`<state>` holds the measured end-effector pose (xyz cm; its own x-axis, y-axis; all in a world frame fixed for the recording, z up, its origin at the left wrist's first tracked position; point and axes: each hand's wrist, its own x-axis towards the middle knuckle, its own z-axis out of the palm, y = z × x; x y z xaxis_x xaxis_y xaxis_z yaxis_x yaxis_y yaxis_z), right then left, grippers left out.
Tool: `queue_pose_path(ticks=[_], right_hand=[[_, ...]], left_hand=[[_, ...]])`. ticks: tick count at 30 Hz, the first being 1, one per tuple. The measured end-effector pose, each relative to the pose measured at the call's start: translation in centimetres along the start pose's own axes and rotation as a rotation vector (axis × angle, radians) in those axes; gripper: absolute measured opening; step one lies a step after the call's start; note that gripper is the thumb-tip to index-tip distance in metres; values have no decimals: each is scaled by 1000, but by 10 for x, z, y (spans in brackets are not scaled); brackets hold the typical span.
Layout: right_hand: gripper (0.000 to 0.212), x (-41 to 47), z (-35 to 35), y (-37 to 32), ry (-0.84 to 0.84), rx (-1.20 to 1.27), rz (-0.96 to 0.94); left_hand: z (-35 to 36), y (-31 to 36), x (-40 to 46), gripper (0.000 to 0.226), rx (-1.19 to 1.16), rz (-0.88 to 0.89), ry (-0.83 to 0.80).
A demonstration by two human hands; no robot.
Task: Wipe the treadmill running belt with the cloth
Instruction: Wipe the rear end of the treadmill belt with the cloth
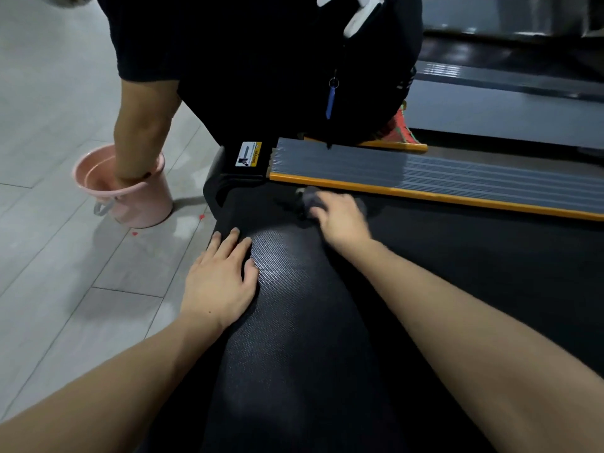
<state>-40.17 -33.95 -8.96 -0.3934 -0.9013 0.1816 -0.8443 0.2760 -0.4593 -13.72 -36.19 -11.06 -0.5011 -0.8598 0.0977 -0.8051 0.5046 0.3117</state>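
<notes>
Roughly counted: one black running belt point(294, 322) filling the centre and lower frame, one grey cloth point(312, 199) on it in the upper middle, one pink bucket point(130, 194) on the tiled floor point(49, 256) at left, two bare forearms coming in from the bottom edge, and a second person in dark clothing crouched at the top. Left hand point(219, 279), centre-left: fingers straight and slightly spread, palm flat on the textured belt near its left edge, holding nothing. Right hand point(340, 217), upper middle: fingers curled over the bunched cloth, pressing it to the belt just beside the orange-edged grey side rail point(441, 181); motion blur hides the fingertips. One more ribbed rail shows at upper right. Second person's hand point(124, 181) dips inside the bucket rim; its fingers are hidden. One white and yellow sticker point(249, 154) sits on the black end cap by the rail; its print is too small to read. A blue tag point(331, 101) hangs from a ring on that person's clothing.
</notes>
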Motion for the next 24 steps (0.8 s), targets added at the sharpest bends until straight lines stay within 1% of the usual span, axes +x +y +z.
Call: queue_pose_path(ticks=[2, 4, 6, 8, 10, 13, 15, 17, 18, 19, 21, 22, 24], right_hand=[[19, -18, -27, 53, 94, -13, 148], [8, -35, -44, 84, 146, -12, 256], [2, -37, -44, 82, 186, -8, 306], [10, -27, -29, 54, 228, -4, 328], [16, -10, -2, 9, 204, 12, 227], [16, 6, 42, -66, 67, 22, 23], [17, 8, 47, -79, 3, 47, -57], [26, 0, 31, -56, -31, 36, -112], [30, -8, 20, -36, -28, 20, -101], [31, -19, 5, -11, 2, 8, -54], [25, -45, -27, 38, 92, -1, 105], [20, -57, -41, 56, 139, -1, 178], [12, -70, -55, 75, 205, -8, 251]], left_hand=[[-1, 5, -1, 60, 18, -13, -28], [-1, 9, -3, 55, 29, -29, -65], [-1, 13, -4, 53, 30, -28, -85], [-2, 14, -4, 53, 29, -31, -93], [-2, 13, -3, 54, 35, -26, -96], [-3, 9, -2, 57, 16, -30, -92], [-3, 6, -1, 62, 4, -31, -80], [-3, 4, -1, 64, -9, -36, -64], [-4, 4, -1, 64, -11, -40, -62], [-3, 4, -1, 63, -7, -40, -63], [-4, 6, -2, 59, 9, -39, -71], [-4, 7, -3, 58, 17, -38, -75], [-3, 9, -4, 56, 39, -31, -79]])
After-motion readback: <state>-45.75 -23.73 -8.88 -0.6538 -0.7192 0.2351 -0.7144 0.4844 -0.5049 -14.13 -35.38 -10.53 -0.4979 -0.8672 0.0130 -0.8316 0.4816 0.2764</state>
